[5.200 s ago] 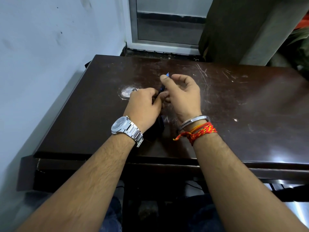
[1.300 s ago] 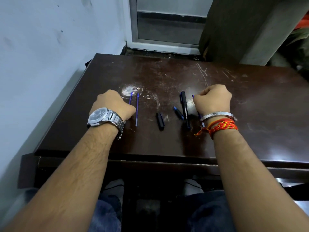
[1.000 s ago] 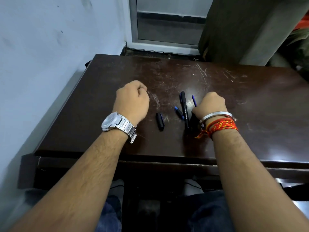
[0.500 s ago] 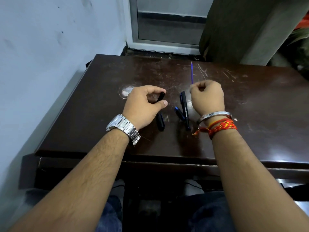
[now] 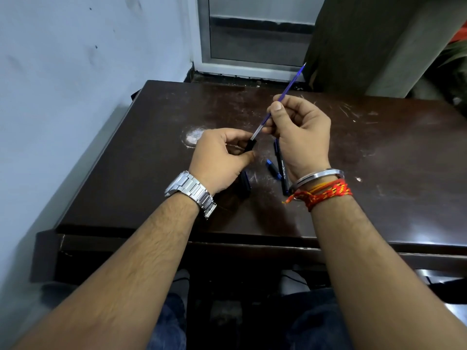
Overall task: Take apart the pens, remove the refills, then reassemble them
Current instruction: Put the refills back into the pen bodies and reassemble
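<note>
My right hand (image 5: 300, 137) pinches a thin blue refill (image 5: 290, 85) that slants up to the right. Its lower, pale end meets the mouth of a short black pen piece (image 5: 250, 145) gripped in my left hand (image 5: 217, 160). On the dark wooden table (image 5: 379, 160) lie a black pen barrel with white lettering (image 5: 283, 173), a small black and blue piece (image 5: 273, 168) beside it, and another black piece (image 5: 244, 184) partly under my left hand. Both hands hover just above the tabletop.
A pale wall (image 5: 63, 84) runs along the table's left side. Behind the table are a metal-framed door or window (image 5: 252, 34) and a dark upright panel (image 5: 353, 41). A white scuffed patch (image 5: 193, 136) marks the tabletop left of my hands.
Both hands left the table and came together. My left hand picked up a black pen piece, my right hand lifted a blue refill and tilted it so its end meets that piece.
</note>
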